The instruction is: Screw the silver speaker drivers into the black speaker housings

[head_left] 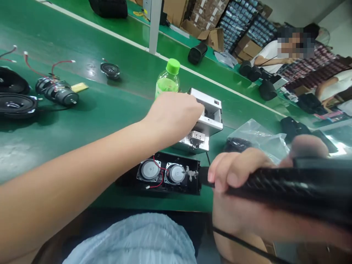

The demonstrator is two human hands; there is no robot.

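Observation:
My left hand [176,112] is closed, with knuckles up and fingertips bent down at a silver-white screw feeder box [216,126]; what the fingers hold is hidden. My right hand [242,172] is wrapped round a black electric screwdriver [286,183], large and blurred close to the camera. It lies nearly level, its narrow end pointing left at a black speaker housing [196,189]. Inside the open housing sit two round speaker drivers, one on the left [150,170] and one on the right [176,173], with red wires and a small white connector.
Behind my left hand stands a green-capped bottle [167,79]. Loose speakers [18,104], a small speaker [110,69] and a wired cylindrical part [56,91] lie on the green table [90,135]. A clear plastic bag [255,135] is to the right. Beyond a post [155,27], other people work.

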